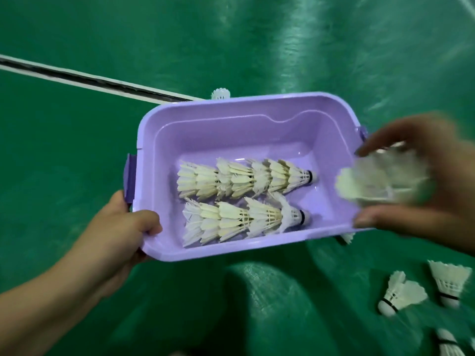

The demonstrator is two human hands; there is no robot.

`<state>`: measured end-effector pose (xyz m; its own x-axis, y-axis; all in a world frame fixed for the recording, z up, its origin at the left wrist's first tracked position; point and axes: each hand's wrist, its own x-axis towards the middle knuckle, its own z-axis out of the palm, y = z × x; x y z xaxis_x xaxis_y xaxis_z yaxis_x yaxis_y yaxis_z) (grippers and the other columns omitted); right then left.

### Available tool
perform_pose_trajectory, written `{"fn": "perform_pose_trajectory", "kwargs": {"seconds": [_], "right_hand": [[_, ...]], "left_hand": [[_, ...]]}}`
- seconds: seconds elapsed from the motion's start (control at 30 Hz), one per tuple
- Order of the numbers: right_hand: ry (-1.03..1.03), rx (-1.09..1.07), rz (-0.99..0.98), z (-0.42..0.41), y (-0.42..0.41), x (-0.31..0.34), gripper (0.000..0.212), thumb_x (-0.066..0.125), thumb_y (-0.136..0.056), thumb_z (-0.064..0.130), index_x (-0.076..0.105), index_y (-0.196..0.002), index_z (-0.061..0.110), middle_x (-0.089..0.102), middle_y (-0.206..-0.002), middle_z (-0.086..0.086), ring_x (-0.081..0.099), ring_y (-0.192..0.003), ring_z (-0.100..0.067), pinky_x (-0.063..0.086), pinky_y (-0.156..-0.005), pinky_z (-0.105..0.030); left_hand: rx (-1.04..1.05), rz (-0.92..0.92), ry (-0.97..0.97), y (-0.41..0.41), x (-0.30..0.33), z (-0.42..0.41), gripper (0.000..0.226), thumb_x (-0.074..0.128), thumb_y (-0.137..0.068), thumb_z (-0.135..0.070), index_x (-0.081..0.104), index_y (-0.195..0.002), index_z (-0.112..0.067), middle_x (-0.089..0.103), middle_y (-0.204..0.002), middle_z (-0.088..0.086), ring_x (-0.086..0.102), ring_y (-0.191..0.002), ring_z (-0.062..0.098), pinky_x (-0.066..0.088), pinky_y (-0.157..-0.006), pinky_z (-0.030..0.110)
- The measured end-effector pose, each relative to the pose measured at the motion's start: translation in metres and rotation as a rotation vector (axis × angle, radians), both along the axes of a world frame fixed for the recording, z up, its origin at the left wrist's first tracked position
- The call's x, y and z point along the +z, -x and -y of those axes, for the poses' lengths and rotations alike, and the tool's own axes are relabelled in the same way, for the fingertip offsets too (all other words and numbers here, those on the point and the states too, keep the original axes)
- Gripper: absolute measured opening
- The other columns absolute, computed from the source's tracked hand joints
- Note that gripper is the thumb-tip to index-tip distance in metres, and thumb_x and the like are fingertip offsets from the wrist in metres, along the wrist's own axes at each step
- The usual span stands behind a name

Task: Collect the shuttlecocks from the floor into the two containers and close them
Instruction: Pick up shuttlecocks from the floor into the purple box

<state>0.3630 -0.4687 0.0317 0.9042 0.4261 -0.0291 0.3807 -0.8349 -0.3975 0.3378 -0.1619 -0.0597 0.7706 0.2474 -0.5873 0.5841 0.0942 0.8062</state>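
Note:
A lilac plastic container without a lid is held above the green floor. My left hand grips its near left corner, thumb over the rim. Inside lie two nested rows of white feather shuttlecocks, an upper stack and a lower stack, cork ends pointing right. My right hand is blurred at the container's right edge and holds a bunch of shuttlecocks between fingers and thumb, over the right rim.
Loose shuttlecocks lie on the floor at lower right, one beside another, a third at the bottom edge. One shuttlecock peeks out behind the container's far rim. A white and dark court line crosses the upper left.

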Motion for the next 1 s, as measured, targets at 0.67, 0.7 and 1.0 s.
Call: {"fn": "perform_pose_trajectory", "kwargs": {"seconds": [0.67,0.7,1.0], "right_hand": [[0.791,0.549,-0.168,-0.097,-0.064,-0.085,0.029,0.045,-0.084,0.004,0.053,-0.107,0.021,0.041,-0.097,-0.001,0.051,-0.105,-0.024,0.041,-0.08,-0.033],[0.813,0.549,-0.135,-0.107,-0.066,-0.084,0.028,0.044,-0.085,0.006,0.054,-0.107,0.02,0.042,-0.097,-0.002,0.052,-0.105,-0.024,0.038,-0.079,-0.033],[0.232,0.213,0.297,-0.135,-0.08,-0.085,0.039,0.05,-0.087,0.017,0.044,-0.125,0.019,0.058,-0.092,-0.005,0.057,-0.063,-0.03,0.044,-0.053,-0.032]], "left_hand": [[0.092,0.061,-0.1,0.005,-0.009,-0.058,0.044,0.041,-0.081,0.017,0.056,-0.088,-0.024,0.07,-0.061,-0.004,0.057,-0.063,0.027,0.044,-0.064,0.035],[0.097,0.067,-0.102,0.004,-0.01,-0.062,0.045,0.041,-0.08,0.017,0.057,-0.088,-0.024,0.071,-0.064,-0.003,0.058,-0.064,0.028,0.045,-0.066,0.036],[0.234,0.137,-0.226,-0.01,-0.007,-0.09,0.035,0.044,-0.08,0.015,0.053,-0.09,-0.017,0.056,-0.081,0.009,0.056,-0.067,0.026,0.047,-0.067,0.034]]}}
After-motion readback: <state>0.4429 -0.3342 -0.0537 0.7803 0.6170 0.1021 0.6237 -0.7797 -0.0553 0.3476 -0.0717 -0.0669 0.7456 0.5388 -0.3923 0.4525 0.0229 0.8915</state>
